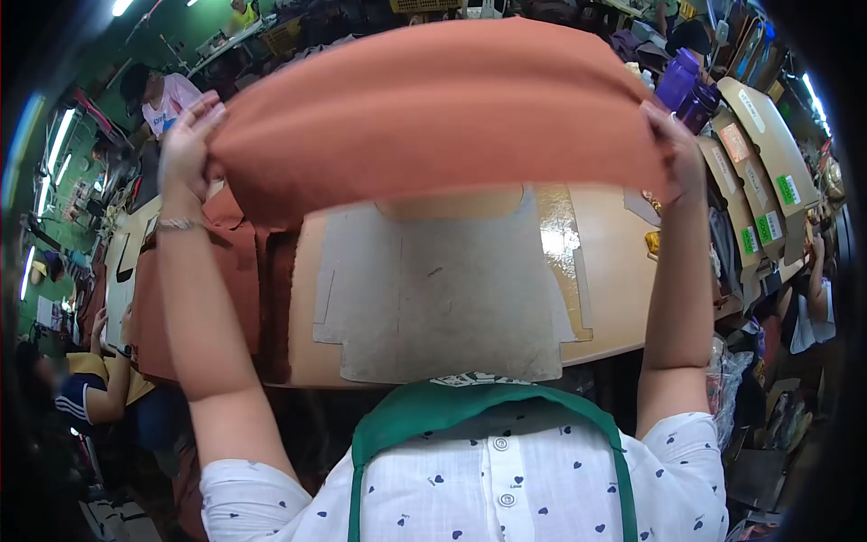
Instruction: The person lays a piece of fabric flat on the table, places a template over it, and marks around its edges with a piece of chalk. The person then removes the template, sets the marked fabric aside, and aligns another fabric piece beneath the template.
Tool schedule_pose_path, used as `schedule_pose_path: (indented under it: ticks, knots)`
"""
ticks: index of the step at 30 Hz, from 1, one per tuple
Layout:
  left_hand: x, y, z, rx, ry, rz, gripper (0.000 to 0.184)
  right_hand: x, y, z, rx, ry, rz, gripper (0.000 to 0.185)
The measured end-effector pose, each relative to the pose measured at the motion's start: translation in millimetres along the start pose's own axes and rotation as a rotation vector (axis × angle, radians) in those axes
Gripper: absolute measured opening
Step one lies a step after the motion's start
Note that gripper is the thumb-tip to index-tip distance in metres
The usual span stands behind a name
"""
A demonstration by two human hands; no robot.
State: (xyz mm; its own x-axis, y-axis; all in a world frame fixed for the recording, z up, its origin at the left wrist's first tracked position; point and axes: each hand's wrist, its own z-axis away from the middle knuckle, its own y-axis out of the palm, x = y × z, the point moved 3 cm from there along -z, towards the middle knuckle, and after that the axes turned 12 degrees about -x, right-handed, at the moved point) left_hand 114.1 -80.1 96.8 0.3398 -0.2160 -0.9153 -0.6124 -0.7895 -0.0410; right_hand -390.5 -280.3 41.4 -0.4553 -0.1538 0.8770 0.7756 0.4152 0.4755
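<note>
A wide reddish-brown sheet of material (433, 117) is held up across the table, bowed between both arms. My left hand (191, 140) grips its left end, with the thumb and fingers pinching the edge. At the right end my right hand (675, 149) has closed on the other edge, its fingers partly behind the sheet. Below the raised sheet lies a grey flat template (442, 280) with a curved cutout at its far side. More reddish-brown pieces (194, 298) are stacked at the table's left, beneath my left forearm.
The pale wooden table (619, 271) carries a shiny tape-covered strip (558, 239) right of the template. Purple bottles (679, 81) and labelled cardboard pieces (763, 154) stand at the right. A person in a yellow-and-navy top (90, 388) sits at left; another in pink (172, 99) is farther back.
</note>
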Motion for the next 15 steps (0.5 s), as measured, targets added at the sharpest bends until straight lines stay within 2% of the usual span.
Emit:
schedule_pose_path:
  ticks: [1,3,4,5,6,7,9,11,12,15]
  knots:
    - [28.9,-6.0,9.3,0.01,0.015,-0.033,0.033,-26.1,-7.9,3.7,-0.126,0.031,0.038,0.002]
    - [76.1,-6.2,46.4,-0.065,-0.217,-0.069,0.036,-74.8,-17.3,20.5,-0.272,0.164,-0.038,0.004]
    - [117.1,-10.4,58.4,-0.025,-0.317,0.039,0.038,-88.6,-3.3,35.4,-0.357,0.161,-0.079,0.006]
    - [154.7,-15.2,71.7,0.014,-0.418,0.148,0.039,-120.6,-36.7,33.8,-0.295,0.199,-0.109,0.011]
    - [176.5,-14.3,94.3,0.028,-0.538,0.3,0.045,-136.4,-31.5,45.2,-0.37,0.266,-0.132,0.018]
    - [186.0,-8.9,122.7,0.041,-0.658,0.451,0.053,-157.2,-43.4,51.5,-0.368,0.323,-0.125,0.024]
    - [150.0,10.2,181.2,-0.058,-0.901,0.614,0.071,-189.9,-72.1,65.9,-0.431,0.466,-0.076,0.032]
    - [174.0,15.4,203.3,0.082,-0.976,0.844,0.081,-194.4,-62.0,84.4,-0.512,0.454,-0.156,0.038]
    - [183.0,16.5,214.4,0.097,-0.975,0.704,0.08,-194.2,-56.3,90.8,-0.55,0.448,-0.192,0.042]
    - [191.2,19.8,216.0,0.157,-0.967,0.469,0.079,-189.9,-44.8,97.4,-0.467,0.345,-0.153,0.06]
